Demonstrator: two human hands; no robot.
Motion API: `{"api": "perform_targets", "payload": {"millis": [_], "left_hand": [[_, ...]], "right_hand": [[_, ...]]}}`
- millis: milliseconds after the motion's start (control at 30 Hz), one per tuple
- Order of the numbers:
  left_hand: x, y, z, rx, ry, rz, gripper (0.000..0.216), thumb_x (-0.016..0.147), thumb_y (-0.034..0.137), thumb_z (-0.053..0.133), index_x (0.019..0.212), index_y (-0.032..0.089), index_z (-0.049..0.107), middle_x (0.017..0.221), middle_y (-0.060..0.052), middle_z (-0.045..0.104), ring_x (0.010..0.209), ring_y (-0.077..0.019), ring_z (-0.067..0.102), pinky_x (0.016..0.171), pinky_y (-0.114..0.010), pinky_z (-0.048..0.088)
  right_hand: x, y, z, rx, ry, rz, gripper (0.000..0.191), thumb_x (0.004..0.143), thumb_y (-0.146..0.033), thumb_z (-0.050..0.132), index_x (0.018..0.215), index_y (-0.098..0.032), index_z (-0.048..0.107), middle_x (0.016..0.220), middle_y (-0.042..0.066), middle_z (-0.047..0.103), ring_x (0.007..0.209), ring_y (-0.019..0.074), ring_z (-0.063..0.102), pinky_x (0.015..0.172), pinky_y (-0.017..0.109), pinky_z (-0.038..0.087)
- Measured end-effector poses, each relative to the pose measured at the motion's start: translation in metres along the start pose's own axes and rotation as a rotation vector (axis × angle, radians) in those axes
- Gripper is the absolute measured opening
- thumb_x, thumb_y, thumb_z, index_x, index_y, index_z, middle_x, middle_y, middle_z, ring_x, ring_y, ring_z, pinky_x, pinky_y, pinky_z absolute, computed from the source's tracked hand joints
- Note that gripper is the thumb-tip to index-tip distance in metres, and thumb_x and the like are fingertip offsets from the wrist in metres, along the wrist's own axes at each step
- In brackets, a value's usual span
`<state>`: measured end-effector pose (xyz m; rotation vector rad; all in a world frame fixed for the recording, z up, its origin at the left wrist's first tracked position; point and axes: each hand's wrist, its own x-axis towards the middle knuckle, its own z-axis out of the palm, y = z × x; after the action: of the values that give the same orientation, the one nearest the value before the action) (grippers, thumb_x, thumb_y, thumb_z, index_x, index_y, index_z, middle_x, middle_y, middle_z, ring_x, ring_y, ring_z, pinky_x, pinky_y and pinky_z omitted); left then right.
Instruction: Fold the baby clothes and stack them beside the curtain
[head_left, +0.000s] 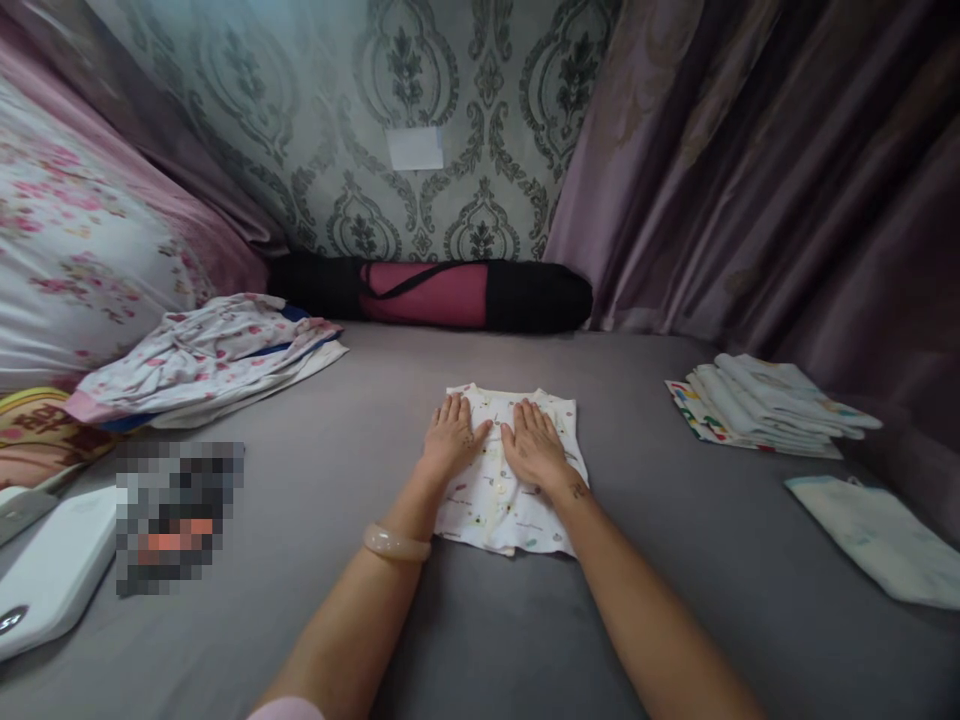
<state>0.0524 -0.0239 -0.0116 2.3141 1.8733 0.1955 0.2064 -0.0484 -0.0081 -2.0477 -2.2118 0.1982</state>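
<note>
Shirt (491, 500) lies between clothes pile (202, 355) and cloth stack (769, 405).

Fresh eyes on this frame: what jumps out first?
The small white printed garment mid-frame, with the left hand and right hand flat on it. Behind, the long black-and-pink bag lies along the patterned wall; a folded cloth stack sits off to the right.

The left hand (452, 437) and right hand (535, 448) lay flat on a white printed shirt (499, 512), spread over a gray sheet (645, 520) near folded cloths (772, 405).
</note>
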Motion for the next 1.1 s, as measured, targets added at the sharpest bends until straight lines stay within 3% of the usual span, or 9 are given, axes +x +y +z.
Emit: {"api": "perform_targets", "payload": {"millis": [167,400,533,733,867,1000,1100], "left_hand": [[-0.001,0.002,-0.003,0.013,-0.029,-0.014,0.073,0.094,0.056,0.020,0.146,0.005,0.026,0.155,-0.017,0.019,0.143,-0.0290,0.017,0.114,-0.043,0.019],[0.000,-0.001,0.000,-0.001,-0.010,-0.025,0.077,0.092,0.059,0.024,0.146,0.004,0.026,0.154,-0.019,0.018,0.143,-0.0298,0.016,0.114,-0.043,0.018],[0.001,-0.004,-0.001,-0.030,-0.030,-0.037,0.084,0.090,0.064,0.024,0.147,0.002,0.023,0.154,-0.021,0.015,0.143,-0.0317,0.014,0.114,-0.043,0.018],[0.007,-0.007,-0.010,-0.140,-0.092,-0.042,0.083,0.090,0.064,0.023,0.147,0.004,0.020,0.155,-0.022,0.013,0.143,-0.0324,0.012,0.112,-0.045,0.021],[0.009,-0.016,-0.019,-0.209,-0.129,-0.067,0.075,0.091,0.059,0.029,0.146,0.009,0.023,0.155,-0.020,0.016,0.143,-0.0285,0.016,0.112,-0.039,0.023],[0.006,-0.031,-0.028,-0.285,-0.172,-0.042,0.075,0.090,0.058,0.033,0.145,0.007,0.025,0.153,-0.020,0.021,0.141,-0.0265,0.024,0.110,-0.034,0.028],[0.005,-0.042,-0.034,-0.282,-0.137,-0.009,0.071,0.086,0.052,0.044,0.142,0.010,0.032,0.146,-0.019,0.039,0.133,-0.0258,0.041,0.104,-0.031,0.036]], "right_hand": [[0.001,0.003,-0.007,0.049,-0.088,0.036,0.063,0.096,-0.036,0.011,0.148,-0.001,0.023,0.156,0.014,0.018,0.144,0.0223,0.012,0.116,0.037,0.006],[-0.001,0.011,-0.004,-0.015,-0.057,0.106,0.063,0.095,-0.034,0.017,0.148,0.000,0.023,0.156,0.015,0.017,0.144,0.0251,0.013,0.115,0.040,0.010],[-0.002,0.015,-0.003,-0.041,0.016,0.147,0.064,0.094,-0.035,0.022,0.145,0.005,0.028,0.153,0.020,0.022,0.142,0.0289,0.016,0.114,0.042,0.014],[0.004,0.029,-0.009,-0.077,0.198,0.113,0.064,0.096,-0.038,0.019,0.147,0.001,0.024,0.155,0.018,0.018,0.143,0.0283,0.012,0.115,0.044,0.007],[0.010,0.040,-0.003,-0.031,0.036,0.145,0.067,0.096,-0.042,0.016,0.147,0.002,0.023,0.154,0.019,0.022,0.143,0.0284,0.015,0.115,0.042,0.011],[0.012,0.045,-0.001,-0.035,-0.025,0.158,0.068,0.096,-0.042,0.016,0.148,0.001,0.020,0.155,0.018,0.020,0.143,0.0281,0.013,0.116,0.042,0.010],[0.013,0.037,-0.008,-0.064,-0.042,0.182,0.068,0.095,-0.041,0.019,0.147,0.002,0.022,0.154,0.019,0.020,0.143,0.0288,0.013,0.115,0.044,0.010]]}}
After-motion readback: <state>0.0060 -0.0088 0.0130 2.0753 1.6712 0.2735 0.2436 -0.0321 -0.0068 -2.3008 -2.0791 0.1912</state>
